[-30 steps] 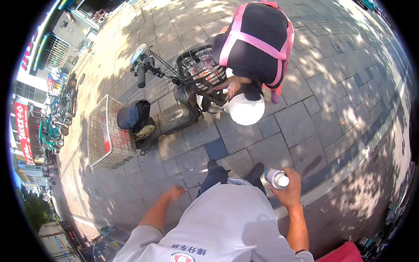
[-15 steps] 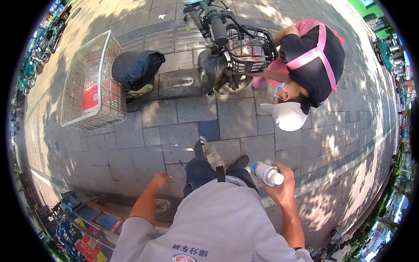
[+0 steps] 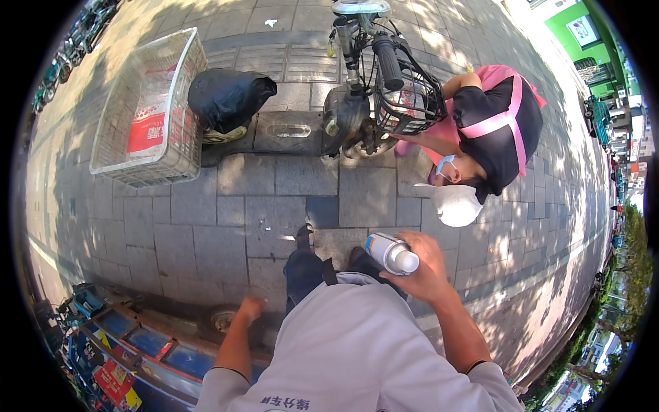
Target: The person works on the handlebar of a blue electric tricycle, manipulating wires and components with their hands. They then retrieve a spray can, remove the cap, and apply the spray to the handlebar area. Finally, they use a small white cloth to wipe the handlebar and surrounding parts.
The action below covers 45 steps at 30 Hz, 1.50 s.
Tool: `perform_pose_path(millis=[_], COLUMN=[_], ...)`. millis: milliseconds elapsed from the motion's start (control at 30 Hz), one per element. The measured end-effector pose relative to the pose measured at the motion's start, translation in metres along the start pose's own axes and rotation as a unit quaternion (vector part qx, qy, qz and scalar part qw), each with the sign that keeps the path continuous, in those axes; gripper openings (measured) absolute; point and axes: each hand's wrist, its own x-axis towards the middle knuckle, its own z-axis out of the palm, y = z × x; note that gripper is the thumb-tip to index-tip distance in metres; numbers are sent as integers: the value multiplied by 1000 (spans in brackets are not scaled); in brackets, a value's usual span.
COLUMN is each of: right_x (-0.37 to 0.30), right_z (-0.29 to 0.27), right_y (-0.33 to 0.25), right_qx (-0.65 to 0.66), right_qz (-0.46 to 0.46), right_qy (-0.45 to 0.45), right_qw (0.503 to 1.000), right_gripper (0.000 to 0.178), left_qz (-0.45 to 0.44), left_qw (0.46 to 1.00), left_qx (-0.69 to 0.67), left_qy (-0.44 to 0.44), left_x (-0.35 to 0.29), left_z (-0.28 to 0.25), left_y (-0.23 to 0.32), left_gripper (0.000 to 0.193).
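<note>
My right hand [image 3: 424, 266] is wrapped round a spray can [image 3: 391, 253] with a white cap and blue and orange markings. It holds the can tilted in front of my body, above my feet, cap end toward me. My left hand [image 3: 253, 306] hangs low at my left side, fingers loosely curled, and nothing shows in it. Ahead stands an electric scooter [image 3: 288, 132], side-on to me. A black bag-like cover [image 3: 230, 98] lies over its seat, and a black wire basket [image 3: 412, 96] is mounted at its front. Neither hand touches the scooter.
A grey plastic crate [image 3: 147, 175] with a red-and-white package [image 3: 148, 123] sits at the scooter's rear. A co-worker [image 3: 498, 113] in a white cap and pink apron bends beside the front wheel. Behind me on the left stands a blue cart [image 3: 147, 340] with a wheel.
My right hand has brought the spray can leftward and slightly forward, before my body. My left hand stays low. The whole view has shifted, and the co-worker remains bent by the front wheel.
</note>
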Motion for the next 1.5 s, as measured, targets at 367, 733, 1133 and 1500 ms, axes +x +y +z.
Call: perform_pose_path(millis=[367,733,1133,1500], right_x=[-62,-162,-119,-57], right_z=[-33,-56,-44,74], right_y=[77,173,94,-129], right_qx=[68,149,332,414], right_qz=[-41,41,52,-114], right_qy=[39,52,-44,-191], right_qw=[996,987,941,883], right_gripper=[76,75,74,81], left_qz=[-93,-46,-41,277], left_qw=[989,997,973,825], left_qx=[-93,28,-99,-319], left_qy=[75,62,203,375], left_x=[-64,-158,-210,-275], left_z=[50,149,214,104], left_y=[87,171,24,106], left_gripper=[40,49,57,52])
